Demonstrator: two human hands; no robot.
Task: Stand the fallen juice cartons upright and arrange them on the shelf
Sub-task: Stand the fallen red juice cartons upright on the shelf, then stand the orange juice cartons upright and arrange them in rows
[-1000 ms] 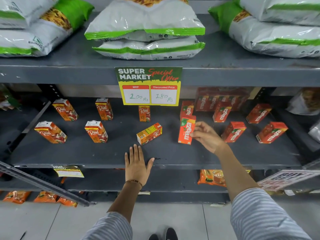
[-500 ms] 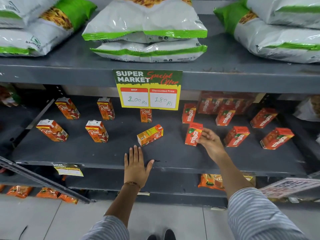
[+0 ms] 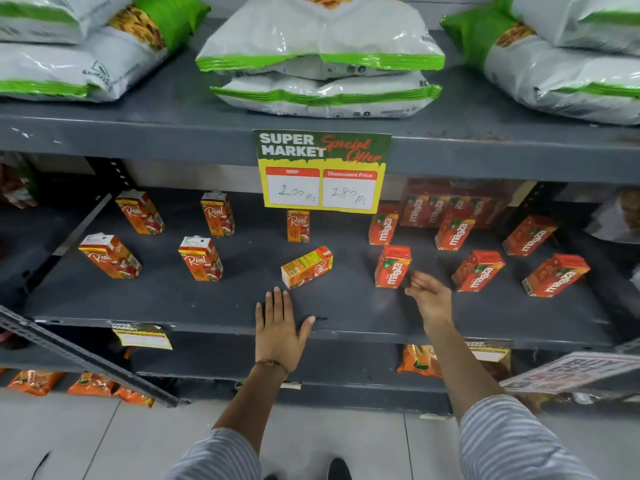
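One yellow-orange Real carton (image 3: 307, 267) lies on its side in the middle of the grey shelf (image 3: 207, 306). Just right of it a red Maaza carton (image 3: 392, 266) stands upright. My right hand (image 3: 429, 299) is off that carton, fingers apart, a little below and right of it, blurred. My left hand (image 3: 281, 332) lies flat and open on the shelf's front edge, just below the fallen carton. Several Real cartons (image 3: 200, 258) stand at the left and several Maaza cartons (image 3: 478, 270) at the right.
A yellow price sign (image 3: 322, 171) hangs from the upper shelf over the back row. Large white-and-green bags (image 3: 318, 64) fill the upper shelf. Orange packets (image 3: 417, 362) sit on the lower shelf. A slanted metal rail (image 3: 86, 358) crosses at lower left.
My right hand set the Maaza carton down upright on the shelf, let go and drew back. My left hand stayed flat on the shelf edge.
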